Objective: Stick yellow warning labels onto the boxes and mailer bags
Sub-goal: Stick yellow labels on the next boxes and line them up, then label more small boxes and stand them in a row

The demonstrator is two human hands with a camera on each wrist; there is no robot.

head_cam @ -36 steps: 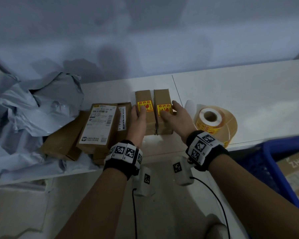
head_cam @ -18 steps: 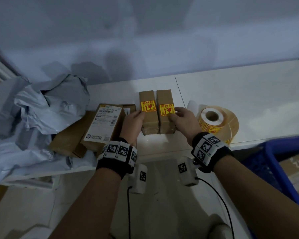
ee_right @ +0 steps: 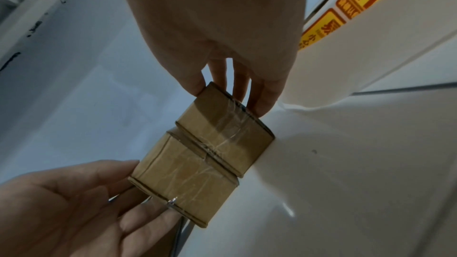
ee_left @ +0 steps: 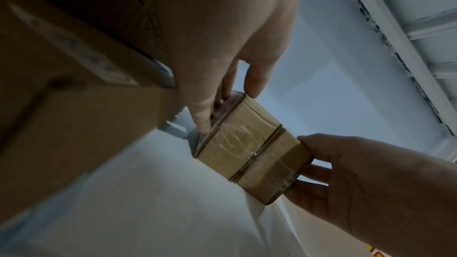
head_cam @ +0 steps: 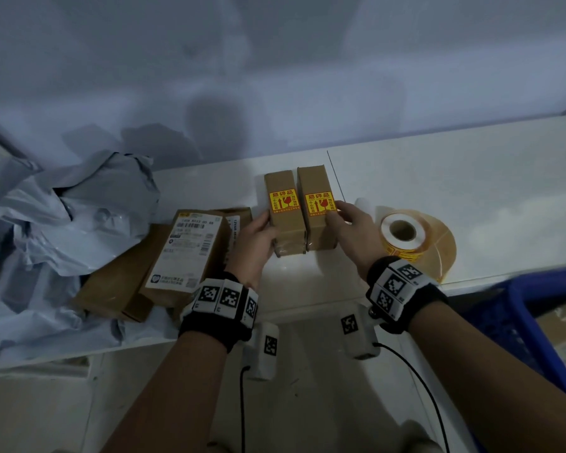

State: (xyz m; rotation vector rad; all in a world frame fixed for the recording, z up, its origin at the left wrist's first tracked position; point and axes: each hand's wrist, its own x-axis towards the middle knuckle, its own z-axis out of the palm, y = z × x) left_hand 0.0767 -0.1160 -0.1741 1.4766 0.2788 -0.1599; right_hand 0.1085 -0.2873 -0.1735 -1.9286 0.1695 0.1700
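Note:
Two small brown boxes lie side by side on the white table (head_cam: 471, 191), each with a yellow warning label on top. My left hand (head_cam: 263, 230) grips the left box (head_cam: 288, 237) along its left side. My right hand (head_cam: 342, 220) grips the right box (head_cam: 319, 233) by its right side, with fingertips at the label's edge. In the left wrist view the left hand (ee_left: 222, 95) and right hand (ee_left: 346, 173) hold the taped ends of the left box (ee_left: 237, 136) and right box (ee_left: 269, 171) pressed together. The right wrist view shows the same hold on the right box (ee_right: 222, 128).
The roll of yellow labels (head_cam: 406, 237) lies just right of my right hand. Larger brown boxes (head_cam: 183, 253) with a white shipping label are stacked to the left, beside crumpled grey mailer bags (head_cam: 62, 223). A blue crate (head_cam: 520, 322) stands below the table's right edge.
My right fingers have slid off the top of the right box's label to its right edge. My left hand has drawn back along the left box. The boxes stay together.

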